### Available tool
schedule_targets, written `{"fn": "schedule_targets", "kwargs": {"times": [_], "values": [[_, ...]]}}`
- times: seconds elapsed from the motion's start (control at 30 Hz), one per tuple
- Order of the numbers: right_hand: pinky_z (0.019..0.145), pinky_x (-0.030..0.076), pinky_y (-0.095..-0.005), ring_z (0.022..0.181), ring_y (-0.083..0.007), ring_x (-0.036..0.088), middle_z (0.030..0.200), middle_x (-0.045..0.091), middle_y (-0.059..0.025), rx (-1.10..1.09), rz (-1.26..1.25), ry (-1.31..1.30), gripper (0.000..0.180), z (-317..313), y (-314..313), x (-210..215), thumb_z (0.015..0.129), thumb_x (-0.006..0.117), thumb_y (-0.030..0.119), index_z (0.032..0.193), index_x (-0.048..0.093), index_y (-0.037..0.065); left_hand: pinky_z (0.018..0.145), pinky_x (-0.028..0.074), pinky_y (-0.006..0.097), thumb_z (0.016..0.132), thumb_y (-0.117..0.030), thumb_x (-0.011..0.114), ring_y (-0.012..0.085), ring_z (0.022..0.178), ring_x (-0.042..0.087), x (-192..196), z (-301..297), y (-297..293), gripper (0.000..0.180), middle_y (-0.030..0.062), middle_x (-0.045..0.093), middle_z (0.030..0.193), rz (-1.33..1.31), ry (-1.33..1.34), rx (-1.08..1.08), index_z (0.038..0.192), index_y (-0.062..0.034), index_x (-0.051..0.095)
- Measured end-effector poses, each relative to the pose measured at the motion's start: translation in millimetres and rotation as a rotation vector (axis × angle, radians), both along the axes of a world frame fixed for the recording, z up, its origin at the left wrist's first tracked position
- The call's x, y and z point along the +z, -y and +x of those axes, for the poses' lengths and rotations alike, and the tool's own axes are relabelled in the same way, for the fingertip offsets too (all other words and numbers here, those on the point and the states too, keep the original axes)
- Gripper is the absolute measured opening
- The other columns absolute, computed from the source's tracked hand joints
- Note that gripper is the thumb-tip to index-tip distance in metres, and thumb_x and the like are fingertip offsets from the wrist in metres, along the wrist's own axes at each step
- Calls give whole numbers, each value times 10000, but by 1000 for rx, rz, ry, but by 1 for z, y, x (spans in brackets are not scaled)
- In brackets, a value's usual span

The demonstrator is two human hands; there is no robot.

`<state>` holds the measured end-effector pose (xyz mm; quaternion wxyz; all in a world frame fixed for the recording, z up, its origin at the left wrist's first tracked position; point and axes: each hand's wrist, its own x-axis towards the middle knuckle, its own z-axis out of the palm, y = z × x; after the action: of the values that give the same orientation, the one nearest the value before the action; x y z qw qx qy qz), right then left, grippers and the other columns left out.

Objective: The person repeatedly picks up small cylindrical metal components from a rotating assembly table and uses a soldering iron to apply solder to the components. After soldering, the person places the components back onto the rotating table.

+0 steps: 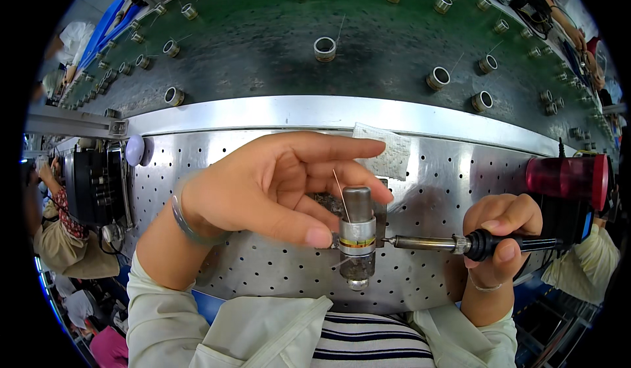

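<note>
On an upright metal post (358, 202) in front of me sits a silver metal ring (357, 228) with a yellowish band round its lower part. A thin wire (342, 196) slants up from the ring. My left hand (289, 187) is open beside it, thumb and fingers apart, the thumb close to the ring's left side. In my closed right hand (503, 230) is a soldering iron (490, 244), lying almost level. Its tip is at the right side of the ring's yellowish band; whether they touch, I cannot tell.
Beneath the post lies a perforated metal worktop (282, 272). A white wipe (388, 152) is behind my left fingers. At right stands a red translucent container (565, 178). Beyond a metal rail (282, 113), a green belt (256, 46) carries several similar rings (325, 49). Other people work at both sides.
</note>
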<state>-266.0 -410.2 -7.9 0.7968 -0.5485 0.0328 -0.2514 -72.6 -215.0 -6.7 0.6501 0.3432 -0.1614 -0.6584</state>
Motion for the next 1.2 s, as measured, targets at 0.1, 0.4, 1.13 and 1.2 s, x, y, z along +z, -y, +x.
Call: {"fn": "schedule_targets", "kwargs": {"times": [0.1,0.4,1.13,1.2], "values": [[397,446,-237,447,-148,557,613,571,-100,26,21,7,270,0,-1,1,782,728,124,861,534,-47,756,521,209,689,106,698,202,917,636,-1,0,0,792,281,585,1072,31,-36,-36,1366,107,287],[421,472,-241,457,-155,573,633,585,-108,20,-11,-60,268,0,-2,2,761,743,119,850,551,-45,704,543,183,694,132,683,173,837,661,1,-5,2,771,265,611,1032,92,38,-3,1360,105,296],[412,390,-254,439,-156,520,624,579,-104,102,-104,-2,255,-7,4,2,716,755,32,895,595,-54,741,538,207,705,148,655,201,886,654,4,-7,3,788,298,593,1053,70,-11,2,1380,98,252],[412,379,-255,433,-154,505,616,575,-106,131,-182,24,257,-7,8,1,709,755,23,904,606,-53,724,538,200,695,142,671,183,862,654,6,-9,4,789,287,600,1045,96,4,14,1374,96,273]]}}
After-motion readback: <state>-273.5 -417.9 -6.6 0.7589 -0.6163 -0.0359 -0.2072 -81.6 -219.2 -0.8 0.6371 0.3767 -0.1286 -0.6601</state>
